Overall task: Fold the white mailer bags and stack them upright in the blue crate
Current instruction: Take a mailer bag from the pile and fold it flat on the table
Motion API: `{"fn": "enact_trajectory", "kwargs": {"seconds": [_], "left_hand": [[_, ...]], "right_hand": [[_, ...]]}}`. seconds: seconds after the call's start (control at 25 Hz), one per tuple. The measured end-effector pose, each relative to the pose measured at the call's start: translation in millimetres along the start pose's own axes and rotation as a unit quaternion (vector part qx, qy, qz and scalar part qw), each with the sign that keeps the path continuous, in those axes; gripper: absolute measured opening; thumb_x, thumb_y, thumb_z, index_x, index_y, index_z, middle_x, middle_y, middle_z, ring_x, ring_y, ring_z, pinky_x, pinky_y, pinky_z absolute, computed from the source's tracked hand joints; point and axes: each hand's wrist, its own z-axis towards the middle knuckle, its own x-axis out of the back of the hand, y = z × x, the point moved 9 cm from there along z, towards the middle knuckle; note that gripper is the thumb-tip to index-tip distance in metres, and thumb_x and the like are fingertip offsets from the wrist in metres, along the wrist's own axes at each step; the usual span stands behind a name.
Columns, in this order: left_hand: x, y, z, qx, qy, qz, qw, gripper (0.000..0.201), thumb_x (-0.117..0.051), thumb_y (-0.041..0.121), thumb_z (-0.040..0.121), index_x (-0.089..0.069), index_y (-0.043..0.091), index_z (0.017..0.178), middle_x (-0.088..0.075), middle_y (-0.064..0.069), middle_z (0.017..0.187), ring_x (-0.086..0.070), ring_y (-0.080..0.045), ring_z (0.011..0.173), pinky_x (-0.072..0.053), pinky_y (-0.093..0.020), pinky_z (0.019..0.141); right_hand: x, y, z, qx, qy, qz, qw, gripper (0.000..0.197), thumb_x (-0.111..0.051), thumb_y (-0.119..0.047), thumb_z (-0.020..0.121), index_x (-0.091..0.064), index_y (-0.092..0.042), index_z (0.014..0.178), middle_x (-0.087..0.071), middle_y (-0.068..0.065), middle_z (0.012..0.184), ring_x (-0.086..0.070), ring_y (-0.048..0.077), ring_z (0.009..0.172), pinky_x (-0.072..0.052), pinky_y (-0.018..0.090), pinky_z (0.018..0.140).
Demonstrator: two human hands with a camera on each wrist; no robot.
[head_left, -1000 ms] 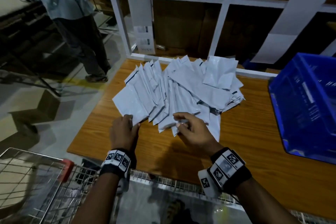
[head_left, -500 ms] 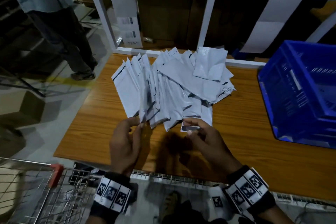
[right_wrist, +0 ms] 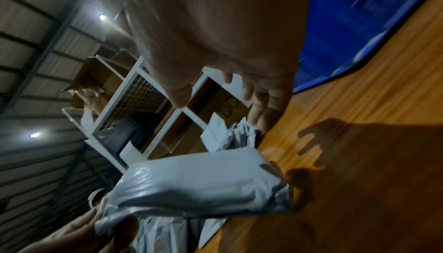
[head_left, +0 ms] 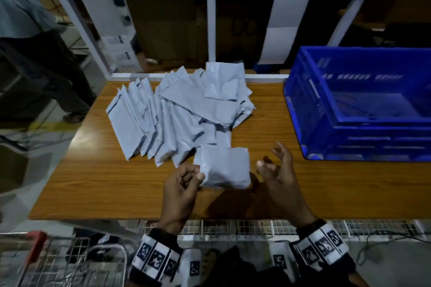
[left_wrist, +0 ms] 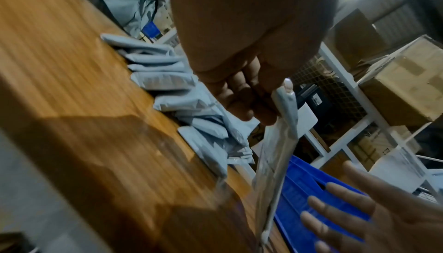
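Observation:
My left hand (head_left: pixel 190 176) pinches the left edge of one white mailer bag (head_left: pixel 224 166), lifted off the wooden table (head_left: pixel 93 184) near its front. From the left wrist the held bag (left_wrist: pixel 275 154) shows edge-on below my curled fingers. My right hand (head_left: pixel 276 164) hovers just right of the bag, fingers spread and holding nothing; its wrist camera shows the bag (right_wrist: pixel 199 183) below it. A fanned heap of white mailer bags (head_left: pixel 172 114) lies on the table behind. The blue crate (head_left: pixel 363 102) stands at the right; I see no bags standing in it.
A white shelf frame (head_left: pixel 211 30) with cardboard boxes rises behind the table. A wire cart with a red handle (head_left: pixel 58 261) is at the lower left. Another person (head_left: pixel 35 42) stands on the floor left of the table.
One bag has come out of the heap toward the table front, now in my left hand. My right hand let go and moved right, fingers spread. The head view has shifted right.

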Motion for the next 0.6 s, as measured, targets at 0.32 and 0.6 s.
{"fn": "enact_trajectory", "kwargs": {"seconds": [0.32,0.6], "left_hand": [[-79.8,-70.1,-18.8,0.073,-0.054,0.169,0.982,0.022,-0.071,0.039,0.081,-0.067,0.018,0.074,-0.063,0.011,0.062,-0.055,-0.004,0.06,-0.04,-0.029,0.06],[-140.9,-24.2,-47.4,-0.111,0.036,0.39,0.914,0.015,-0.052,0.022,0.1,-0.063,0.015,0.107,-0.061,-0.003,0.104,-0.054,-0.022,0.095,-0.042,-0.038,0.077]], "right_hand": [[54.5,71.9,-8.9,-0.045,-0.129,-0.255,0.957,0.088,-0.06,-0.064,0.087,-0.022,-0.023,0.156,-0.029,0.002,0.16,-0.024,0.022,0.148,-0.023,0.048,0.12],[70.5,105.8,-23.0,0.115,-0.124,-0.55,0.818,0.063,-0.034,-0.056,0.096,-0.04,-0.026,0.151,-0.033,0.003,0.161,-0.038,0.027,0.143,-0.038,0.046,0.098]]}}
